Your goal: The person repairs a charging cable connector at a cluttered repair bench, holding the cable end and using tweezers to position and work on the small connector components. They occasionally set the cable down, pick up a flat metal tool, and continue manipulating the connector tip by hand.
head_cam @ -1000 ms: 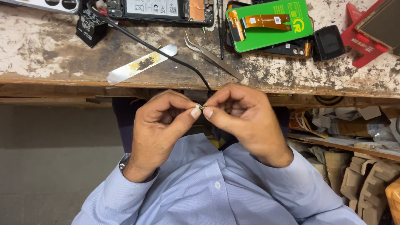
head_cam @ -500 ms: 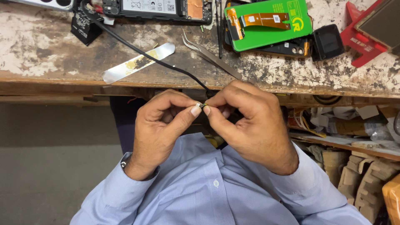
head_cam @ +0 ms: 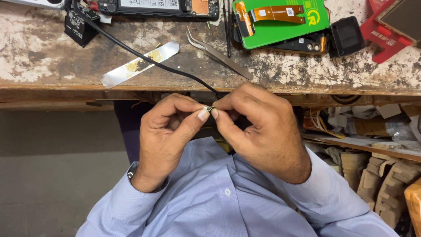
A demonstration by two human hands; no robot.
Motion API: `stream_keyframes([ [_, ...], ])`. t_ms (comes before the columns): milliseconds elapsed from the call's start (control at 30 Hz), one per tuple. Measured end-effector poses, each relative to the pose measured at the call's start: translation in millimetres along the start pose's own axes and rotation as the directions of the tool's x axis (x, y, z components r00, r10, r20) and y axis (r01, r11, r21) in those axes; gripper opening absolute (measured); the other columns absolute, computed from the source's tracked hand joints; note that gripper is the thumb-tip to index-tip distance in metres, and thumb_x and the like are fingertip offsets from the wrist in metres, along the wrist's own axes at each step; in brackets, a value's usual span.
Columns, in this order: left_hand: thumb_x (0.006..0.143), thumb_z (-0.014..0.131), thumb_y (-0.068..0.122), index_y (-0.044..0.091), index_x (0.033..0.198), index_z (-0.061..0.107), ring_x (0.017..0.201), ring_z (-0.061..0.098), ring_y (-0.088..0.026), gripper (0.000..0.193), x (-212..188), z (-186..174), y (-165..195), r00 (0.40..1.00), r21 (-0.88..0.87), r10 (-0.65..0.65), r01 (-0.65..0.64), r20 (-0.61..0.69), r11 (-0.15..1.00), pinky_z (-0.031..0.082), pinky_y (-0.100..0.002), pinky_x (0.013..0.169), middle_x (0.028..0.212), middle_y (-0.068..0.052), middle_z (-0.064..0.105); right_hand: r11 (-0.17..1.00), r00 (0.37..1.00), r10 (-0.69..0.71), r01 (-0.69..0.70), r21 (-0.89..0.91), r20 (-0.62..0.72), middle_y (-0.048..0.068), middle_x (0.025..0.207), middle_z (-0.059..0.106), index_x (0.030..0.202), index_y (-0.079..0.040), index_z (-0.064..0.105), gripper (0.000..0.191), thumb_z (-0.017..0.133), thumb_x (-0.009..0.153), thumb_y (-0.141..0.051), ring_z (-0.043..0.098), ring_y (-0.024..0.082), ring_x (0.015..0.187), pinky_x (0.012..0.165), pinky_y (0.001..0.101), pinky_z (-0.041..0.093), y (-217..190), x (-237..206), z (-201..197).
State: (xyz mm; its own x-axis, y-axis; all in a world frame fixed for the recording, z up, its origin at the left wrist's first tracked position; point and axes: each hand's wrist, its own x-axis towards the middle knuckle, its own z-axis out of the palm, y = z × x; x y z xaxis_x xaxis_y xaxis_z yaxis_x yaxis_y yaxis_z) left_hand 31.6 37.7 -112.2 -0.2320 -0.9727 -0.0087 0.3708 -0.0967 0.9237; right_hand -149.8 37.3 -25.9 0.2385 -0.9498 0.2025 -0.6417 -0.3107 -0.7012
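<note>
Both hands are held close together just below the front edge of the bench, over the person's lap. The left hand and the right hand each pinch a tiny part between thumb and finger, so the fingertips of both hands almost touch. The part is too small to tell what it is; it looks pale with a dark bit. The hands sit close to the body, likely so the little thing can be seen well and held steady. A black cable runs from the back left of the bench down to the front edge, right by the fingers. Tweezers lie near the middle of the bench, close at hand. A silver strip lies left of them under the cable. A green board and an open phone sit along the back edge.
</note>
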Motion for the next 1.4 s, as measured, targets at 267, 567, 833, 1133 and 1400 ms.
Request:
stream_keyframes([
  [267, 0.100, 0.070, -0.002, -0.001, 0.108, 0.068, 0.091, 0.062, -0.006, 0.008, -1.9, -1.5, 1.1, 0.999, -0.067, -0.032, 0.033, 0.014, 0.997, 0.051, -0.020, 0.079, 0.104, -0.004, 0.069, 0.984, 0.997, 0.060, -0.050, 0.171, -0.053, 0.006, 0.092, 0.073, 0.100, -0.001, 0.073, 0.008, 0.076, 0.092, -0.002, 0.069, 0.016, 0.083, 0.074, 0.0291, 0.054, 4.8, -3.5, 4.5],
  [567, 0.098, 0.070, -0.002, -0.002, 0.110, 0.070, 0.093, 0.065, -0.005, 0.012, -0.8, -2.8, 6.4, 0.995, 0.007, -0.088, 0.088, 0.054, 0.996, 0.054, -0.020, 0.080, 0.105, -0.003, 0.069, 0.988, 0.998, 0.052, -0.055, 0.145, 0.025, 0.005, 0.086, 0.068, 0.097, -0.001, 0.073, 0.008, 0.076, 0.090, -0.002, 0.067, 0.011, 0.074, 0.065, 0.0246, 0.052, 4.5, -1.9, -3.7],
  [833, 0.096, 0.073, 0.002, -0.001, 0.104, 0.073, 0.083, 0.061, -0.002, 0.009, 4.6, -6.8, 15.1, 0.997, 0.267, -0.029, 0.010, 0.068, 0.964, 0.050, -0.018, 0.074, 0.097, 0.000, 0.070, 0.997, 0.998, 0.022, -0.026, 0.077, 0.053, 0.006, 0.089, 0.066, 0.099, -0.002, 0.072, 0.009, 0.075, 0.091, -0.002, 0.067, 0.013, 0.076, 0.066, 0.0261, 0.054, 0.8, -0.9, -4.9],
  [1133, 0.099, 0.071, 0.002, -0.001, 0.107, 0.071, 0.082, 0.059, -0.002, 0.008, -2.5, 5.0, 7.1, 0.995, 0.097, -0.103, 0.104, -0.019, 0.990, 0.049, -0.017, 0.073, 0.096, 0.000, 0.069, 0.987, 0.995, -0.089, 0.095, -0.127, 0.051, 0.008, 0.091, 0.065, 0.097, -0.003, 0.069, 0.009, 0.075, 0.092, -0.005, 0.068, 0.024, 0.081, 0.070, 0.0348, 0.054, -2.8, -0.6, -8.2],
  [1400, 0.100, 0.071, 0.001, -0.001, 0.108, 0.070, 0.085, 0.059, -0.003, 0.008, -5.0, 10.9, 5.0, 1.000, 0.157, -0.013, 0.016, -0.021, 0.988, 0.050, -0.018, 0.077, 0.099, 0.000, 0.067, 0.992, 0.996, -0.042, 0.050, -0.119, 0.073, 0.008, 0.089, 0.067, 0.096, -0.004, 0.069, 0.008, 0.075, 0.091, -0.006, 0.068, 0.024, 0.078, 0.067, 0.0354, 0.054, -2.5, -1.0, -9.6],
])
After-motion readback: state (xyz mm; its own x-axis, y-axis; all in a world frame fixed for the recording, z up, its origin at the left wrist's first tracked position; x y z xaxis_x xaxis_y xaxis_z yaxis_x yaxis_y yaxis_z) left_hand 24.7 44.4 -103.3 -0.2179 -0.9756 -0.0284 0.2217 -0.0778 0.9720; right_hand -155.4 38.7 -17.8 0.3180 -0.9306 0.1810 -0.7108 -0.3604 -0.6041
